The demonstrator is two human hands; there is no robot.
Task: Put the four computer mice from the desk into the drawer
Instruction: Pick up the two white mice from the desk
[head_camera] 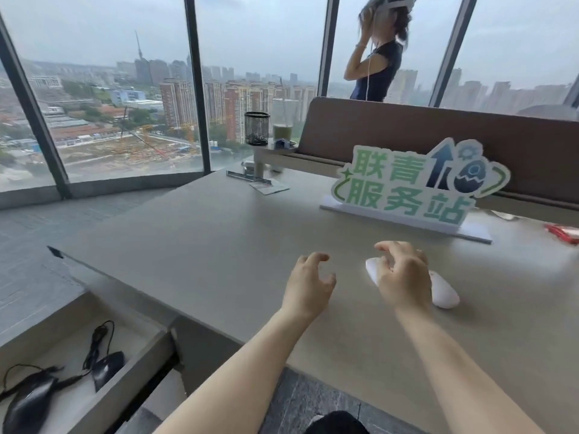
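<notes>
Two white mice lie on the grey desk (219,233). One white mouse (373,270) shows left of my right hand (404,277); the other white mouse (445,294) shows to its right. My right hand hovers over them with fingers spread and curled, fingertips at the left mouse. My left hand (308,286) hangs open above the bare desk, just left of the mice. At the lower left the drawer (134,371) stands open. It holds two black wired mice, one at the front (28,405) and one further back (106,368), their cables loose.
A white and green standing sign (416,186) stands behind the mice. A red packet (564,233) lies at the right edge. Papers (269,184) and a mesh pen cup (257,128) sit far back. A brown partition (438,136) bounds the desk, with a person (379,57) beyond it.
</notes>
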